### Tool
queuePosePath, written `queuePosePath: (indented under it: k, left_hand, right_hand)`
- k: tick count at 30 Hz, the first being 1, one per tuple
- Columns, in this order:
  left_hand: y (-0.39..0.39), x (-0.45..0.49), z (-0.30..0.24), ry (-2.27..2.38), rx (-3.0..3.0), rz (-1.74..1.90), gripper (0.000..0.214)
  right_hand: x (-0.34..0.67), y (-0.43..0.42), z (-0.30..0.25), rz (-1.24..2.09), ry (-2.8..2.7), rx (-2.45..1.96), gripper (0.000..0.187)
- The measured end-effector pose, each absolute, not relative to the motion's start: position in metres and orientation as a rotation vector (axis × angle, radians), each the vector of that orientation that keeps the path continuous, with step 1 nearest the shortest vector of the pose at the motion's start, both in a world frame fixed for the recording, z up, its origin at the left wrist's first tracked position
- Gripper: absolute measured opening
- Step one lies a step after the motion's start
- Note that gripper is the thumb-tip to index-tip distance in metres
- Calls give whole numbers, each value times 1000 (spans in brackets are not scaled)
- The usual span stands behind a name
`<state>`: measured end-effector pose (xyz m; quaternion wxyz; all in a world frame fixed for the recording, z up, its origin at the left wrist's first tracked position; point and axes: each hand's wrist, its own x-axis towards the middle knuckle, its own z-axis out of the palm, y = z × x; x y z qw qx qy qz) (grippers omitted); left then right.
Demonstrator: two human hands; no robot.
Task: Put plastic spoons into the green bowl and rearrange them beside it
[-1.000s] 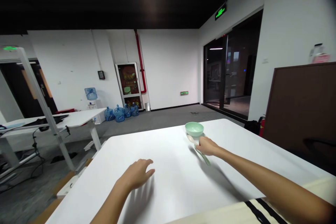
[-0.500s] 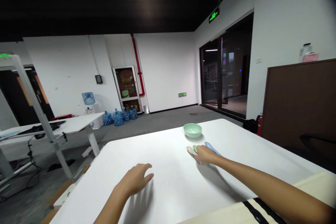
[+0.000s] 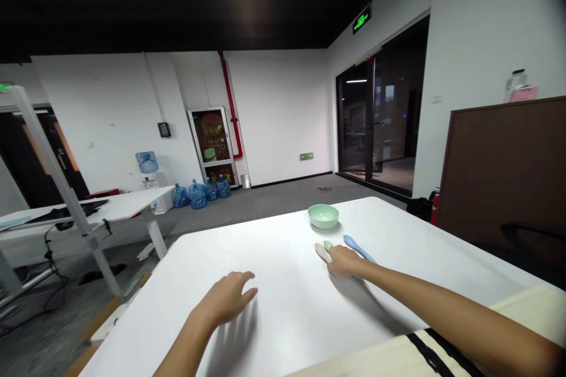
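White table point(image 3: 283, 318) | lit sign point(image 3: 361, 20): lettering illegible | right fingers point(image 3: 338, 255) at green spoon point(image 3: 328, 244)

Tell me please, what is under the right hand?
A beige spoon and a green spoon: their heads show past the right hand. It covers part of their handles; anything else beneath cannot be seen.

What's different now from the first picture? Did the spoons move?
The right hand moved back from the green bowl, toward the person, and the beige spoon came along. The blue spoon now shows beside the hand; it didn't before. I can't tell if anything was let go. The left hand and bowl stayed about the same.
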<state>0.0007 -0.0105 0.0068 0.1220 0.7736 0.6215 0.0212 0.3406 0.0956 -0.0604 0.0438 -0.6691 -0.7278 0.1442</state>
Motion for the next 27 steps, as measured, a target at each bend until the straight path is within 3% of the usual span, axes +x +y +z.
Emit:
queuePosePath:
  k: [6, 17, 27]
  left_hand:
    - [-9, 0, 4, 1807, 2258, 69, 58]
    - [-11, 1, 7, 1815, 2272, 62, 58]
    - [-11, 2, 7, 1818, 2275, 64, 58]
  right_hand:
    - [340, 93, -58, 383, -2290, -2086, 12]
    - [352, 105, -56, 95, -2221, -2110, 30]
    - [361, 113, -72, 281, -2256, -2177, 22]
